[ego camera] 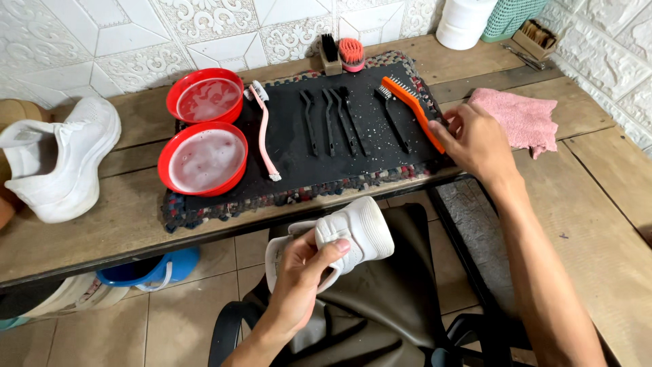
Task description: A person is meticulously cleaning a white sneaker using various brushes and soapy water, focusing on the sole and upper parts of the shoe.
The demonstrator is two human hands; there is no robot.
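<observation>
My left hand point(303, 270) grips a white shoe point(356, 233) over my lap, below the bench edge. At the right end of the black mat point(299, 153), my right hand point(475, 139) closes its fingers on the handle of an orange brush point(407, 102) that lies on the mat. Beside it lie several black brushes point(339, 119). A pink toothbrush point(263, 132) rests at the mat's left, next to two red bowls point(202, 160) of soapy water.
A second white shoe point(64, 160) stands on the wooden bench point(598, 224) at far left. A pink cloth point(523, 117) lies right of the mat. Two scrub brushes point(343, 53), a white container point(463, 22) and a green basket point(509, 15) line the back wall. A blue bucket point(153, 268) sits underneath.
</observation>
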